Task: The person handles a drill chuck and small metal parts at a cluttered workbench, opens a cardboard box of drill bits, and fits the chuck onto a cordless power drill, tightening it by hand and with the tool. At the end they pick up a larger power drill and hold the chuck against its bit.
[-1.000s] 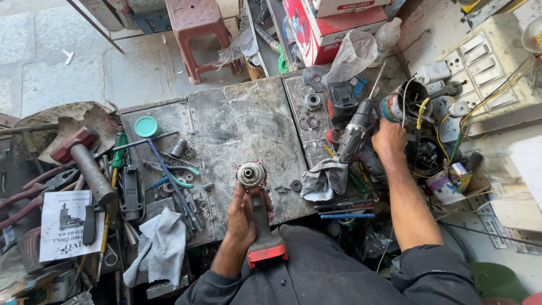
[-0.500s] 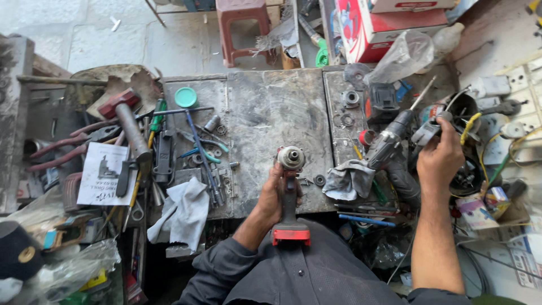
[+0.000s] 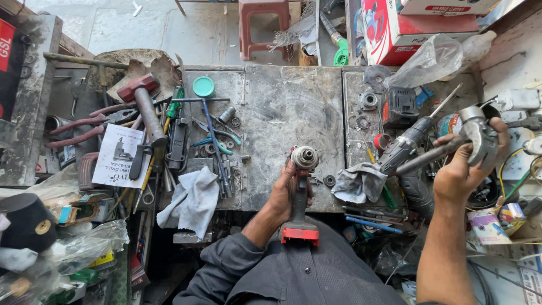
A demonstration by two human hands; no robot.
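My right hand has come up off the bench clutter with a hammer — fingers wrapped round its handle. My left hand still grips the red-based grinder upright at the bench's near edge, head exposed — striking looks close.

scuffed matt metal bench top, crumpled grey cloth, glossy red plastic tool base.
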